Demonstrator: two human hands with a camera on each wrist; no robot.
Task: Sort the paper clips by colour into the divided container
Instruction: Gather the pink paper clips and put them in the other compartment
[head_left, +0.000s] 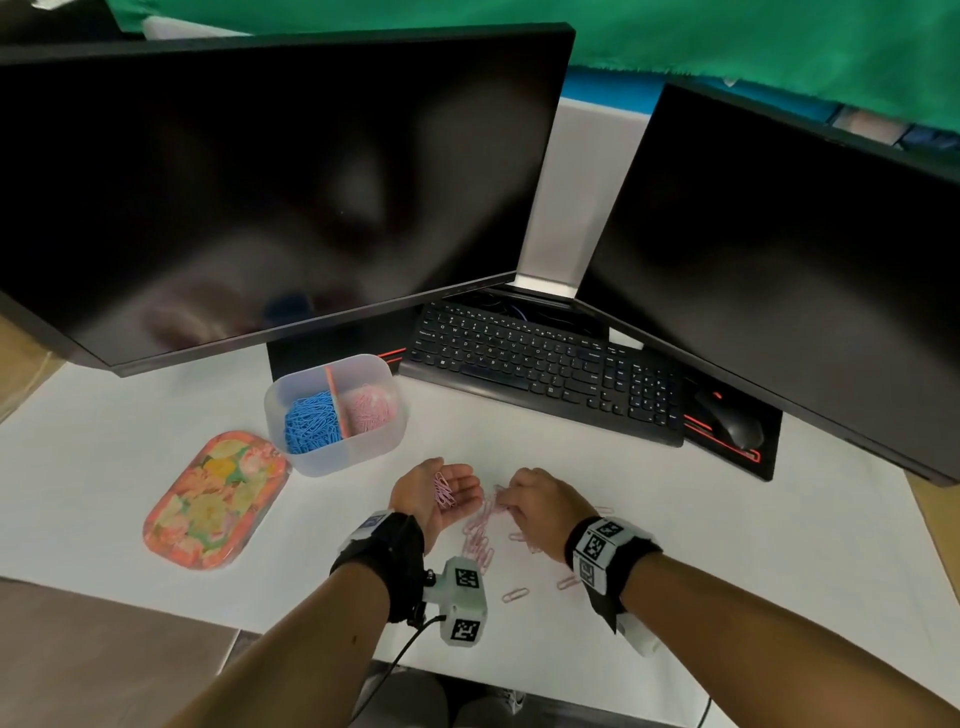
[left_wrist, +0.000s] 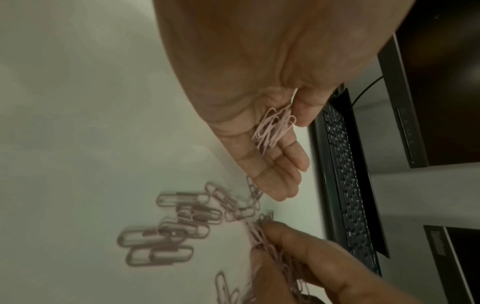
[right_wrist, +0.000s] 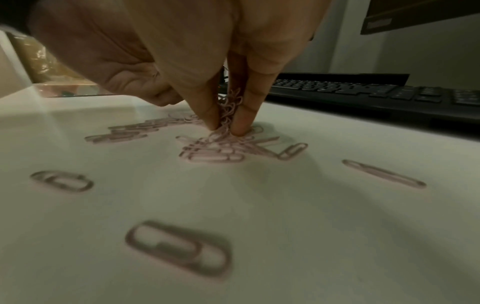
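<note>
The right hand (head_left: 535, 501) has its grip pressed down on a tangle of pink wire paper clips (right_wrist: 228, 111), fingertips (right_wrist: 211, 115) pinching the bunch against the white worktop (head_left: 130, 452), with more clips fanned flat around them. The left hand (head_left: 441, 493) lies palm up just beside it, fingers relaxed and spread, carrying a small cluster of pink paper clips (left_wrist: 275, 127) loose in the palm (nothing curls round them).

More loose pink paper clips (head_left: 480, 540) lie between and below the two hands, toward the near edge of the worktop, a few singles well apart from the main heap.

The translucent plastic divided container (head_left: 337, 457) stands toward the middle of the worktop, beyond the left hand: its left compartment holds blue paper clips (head_left: 311, 421), its right compartment pink ones, an orange divider between them. A flowered orange oval lid (head_left: 215, 499) lies flat just beside the container, on its left.

A black keyboard (head_left: 540, 369) sits toward the far edge, with two dark monitors (head_left: 249, 182) behind it.
</note>
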